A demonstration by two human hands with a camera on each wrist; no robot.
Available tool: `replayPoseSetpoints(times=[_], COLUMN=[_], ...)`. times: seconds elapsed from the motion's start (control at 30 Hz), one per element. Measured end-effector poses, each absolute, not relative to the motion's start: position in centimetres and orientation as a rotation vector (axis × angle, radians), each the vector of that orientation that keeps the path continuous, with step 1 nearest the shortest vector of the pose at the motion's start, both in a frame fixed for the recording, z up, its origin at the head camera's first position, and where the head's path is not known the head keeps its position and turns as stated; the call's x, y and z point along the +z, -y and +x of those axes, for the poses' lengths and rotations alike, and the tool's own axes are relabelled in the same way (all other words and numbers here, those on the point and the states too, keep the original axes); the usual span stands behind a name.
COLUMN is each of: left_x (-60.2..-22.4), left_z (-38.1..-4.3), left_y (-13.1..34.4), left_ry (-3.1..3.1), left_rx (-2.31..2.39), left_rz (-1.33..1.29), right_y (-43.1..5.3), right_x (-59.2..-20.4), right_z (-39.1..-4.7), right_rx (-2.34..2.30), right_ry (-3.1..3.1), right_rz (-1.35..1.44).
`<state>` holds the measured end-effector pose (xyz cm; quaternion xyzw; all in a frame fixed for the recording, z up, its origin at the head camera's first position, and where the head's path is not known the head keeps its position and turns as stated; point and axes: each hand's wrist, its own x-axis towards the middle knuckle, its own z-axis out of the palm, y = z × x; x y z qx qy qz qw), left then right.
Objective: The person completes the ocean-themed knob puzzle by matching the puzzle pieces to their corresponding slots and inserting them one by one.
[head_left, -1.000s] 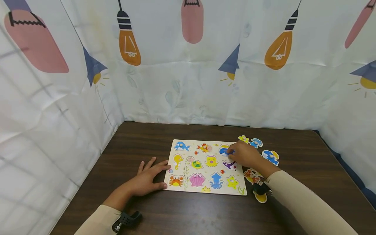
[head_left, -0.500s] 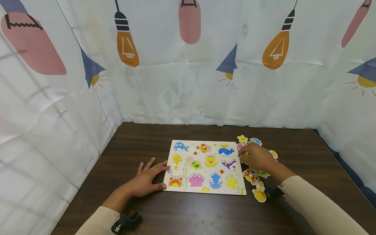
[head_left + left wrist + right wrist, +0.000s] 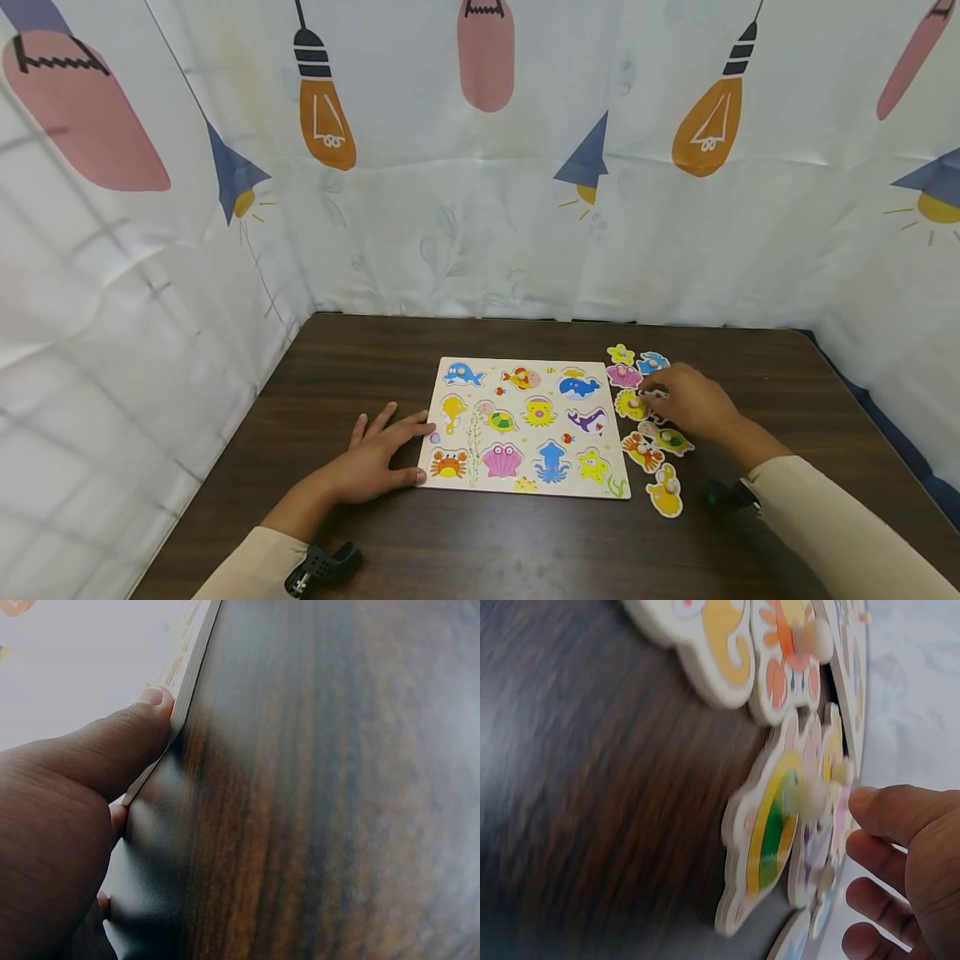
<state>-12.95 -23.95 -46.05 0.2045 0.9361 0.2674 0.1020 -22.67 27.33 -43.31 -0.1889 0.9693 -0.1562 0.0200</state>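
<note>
My left hand (image 3: pixel 381 452) lies with spread fingers at the left edge of a wooden peg puzzle board (image 3: pixel 480 483) printed with sea animals. In the left wrist view its thumb (image 3: pixel 127 742) touches the board's edge. My right hand (image 3: pixel 690 402) hovers over the loose puzzle pieces right of the board, thumb and fingers loosely bent. Nothing shows between them in the right wrist view. Below its fingertips are a yellow octopus piece (image 3: pixel 630 405) and a purple piece (image 3: pixel 808 859). A turtle piece (image 3: pixel 769 832) with a round knob lies nearer the wrist.
Pink shell (image 3: pixel 624 376), yellow star (image 3: pixel 621 354) and blue (image 3: pixel 651 362) pieces lie farther back. Crab (image 3: pixel 642 452) and seahorse (image 3: pixel 665 490) pieces lie nearer the front. A printed curtain (image 3: pixel 480 233) stands behind the dark wooden table (image 3: pixel 480 550).
My right hand has moved right from the board's upper right whale picture to over the loose pieces, uncovering the shell and octopus pieces. My left hand has stayed at the board's edge.
</note>
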Motion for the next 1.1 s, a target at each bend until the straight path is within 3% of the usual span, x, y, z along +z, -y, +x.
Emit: replayPoseSetpoints(times=[1.1], left_x=[-46.1], left_z=[-13.0], left_y=[23.9], left_ry=[-2.764], left_rx=[0.791], left_rz=[0.621], right_y=[-33.0], right_x=[-43.5], right_z=[-22.4], right_rx=[-0.452], right_ry=[-3.016], right_rz=[-0.242])
